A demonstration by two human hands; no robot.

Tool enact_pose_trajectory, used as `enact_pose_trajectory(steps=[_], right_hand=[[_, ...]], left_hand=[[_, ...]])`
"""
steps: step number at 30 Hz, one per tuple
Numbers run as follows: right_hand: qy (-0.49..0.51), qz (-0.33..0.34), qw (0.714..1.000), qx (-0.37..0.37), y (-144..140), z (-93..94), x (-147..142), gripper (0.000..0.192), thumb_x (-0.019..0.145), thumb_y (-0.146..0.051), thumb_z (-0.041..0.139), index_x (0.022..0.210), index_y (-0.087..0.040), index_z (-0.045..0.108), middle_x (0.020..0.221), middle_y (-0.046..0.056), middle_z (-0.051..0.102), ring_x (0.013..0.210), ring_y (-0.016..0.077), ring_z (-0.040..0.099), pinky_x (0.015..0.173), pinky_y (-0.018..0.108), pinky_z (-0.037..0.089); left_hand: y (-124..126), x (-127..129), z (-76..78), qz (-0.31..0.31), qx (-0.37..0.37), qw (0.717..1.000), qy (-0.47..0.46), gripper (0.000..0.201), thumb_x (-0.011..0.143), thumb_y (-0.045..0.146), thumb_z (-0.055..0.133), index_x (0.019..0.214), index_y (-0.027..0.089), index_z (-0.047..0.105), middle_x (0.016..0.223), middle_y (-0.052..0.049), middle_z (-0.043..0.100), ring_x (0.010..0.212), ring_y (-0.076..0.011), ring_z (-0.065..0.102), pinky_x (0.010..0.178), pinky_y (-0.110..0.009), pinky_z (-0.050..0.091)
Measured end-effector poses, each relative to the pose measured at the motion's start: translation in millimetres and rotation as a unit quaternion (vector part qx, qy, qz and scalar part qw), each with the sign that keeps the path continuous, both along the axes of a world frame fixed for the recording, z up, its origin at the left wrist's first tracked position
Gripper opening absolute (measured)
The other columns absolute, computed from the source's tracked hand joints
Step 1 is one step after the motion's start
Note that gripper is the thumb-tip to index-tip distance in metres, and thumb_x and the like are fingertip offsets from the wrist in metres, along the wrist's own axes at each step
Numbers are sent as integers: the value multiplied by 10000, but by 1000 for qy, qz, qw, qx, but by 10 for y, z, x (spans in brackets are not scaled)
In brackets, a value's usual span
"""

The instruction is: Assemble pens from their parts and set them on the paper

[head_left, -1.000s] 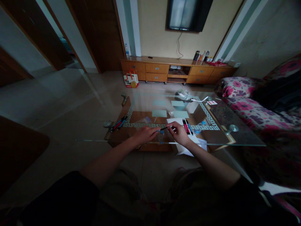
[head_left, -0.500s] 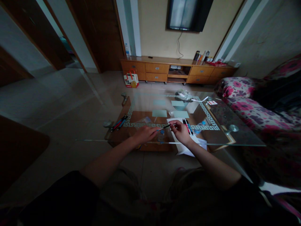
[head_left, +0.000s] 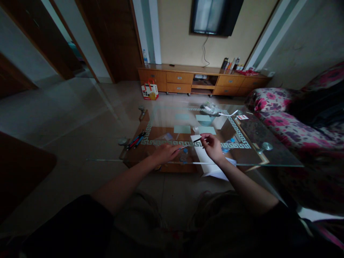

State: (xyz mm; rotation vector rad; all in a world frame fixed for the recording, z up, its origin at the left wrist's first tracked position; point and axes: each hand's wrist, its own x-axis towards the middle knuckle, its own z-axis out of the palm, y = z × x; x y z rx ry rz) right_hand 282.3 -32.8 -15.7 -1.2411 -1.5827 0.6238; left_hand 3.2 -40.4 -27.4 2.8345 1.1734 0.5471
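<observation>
Left hand (head_left: 165, 152) pinching a refill (head_left: 185, 146) over the glass table (head_left: 252, 157) | right hand (head_left: 213, 146) gripping a black cap (head_left: 197, 140) above paper (head_left: 200, 152) — parts apart | bowl (head_left: 209, 111) holding wrappers — far edge

The table (head_left: 249, 143) has a clear, glossy glass top with a frosted key-pattern border, set over a brown wood shelf. On it lies a matt white paper sheet (head_left: 200, 152), and the pen (head_left: 197, 140) looks like smooth dark plastic. Beyond, the floor (head_left: 80, 114) is glossy pale tile, the cabinet (head_left: 188, 79) polished wood, and the sofa (head_left: 282, 114) flowered cloth.
</observation>
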Motion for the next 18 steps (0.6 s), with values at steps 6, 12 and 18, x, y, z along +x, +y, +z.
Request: enact_pose_trajectory(steps=[6, 12, 18], right_hand=[[-152, -20, 988, 23, 27, 34, 236, 254, 900, -390, 591, 988, -184, 711, 860, 61, 728, 640, 158, 618, 635, 284, 496], [-260, 36, 965, 19, 48, 26, 337, 172, 866, -262, 619, 970, -185, 731, 848, 47, 740, 654, 158, 635, 677, 273, 492], [-303, 43, 952, 20, 90, -31, 372, 156, 854, -206, 619, 950, -196, 742, 850, 43, 739, 715, 176, 645, 722, 285, 497]], left_hand=[[0, -6, -11, -2, -4, 1000, -9, 343, 1000, 307, 446, 1299, 258, 606, 999, -48, 753, 826, -172, 704, 775, -280, 532], [-10, 0, 3, 2, -10, 1000, -10, 345, 999, 308, 449, 1302, 261, 606, 1014, -49, 752, 831, -172, 703, 781, -287, 535], [-15, -10, 8, -8, -24, 1000, -16, 345, 1002, 306, 443, 1307, 255, 597, 1014, -52, 752, 824, -171, 701, 768, -295, 534]])
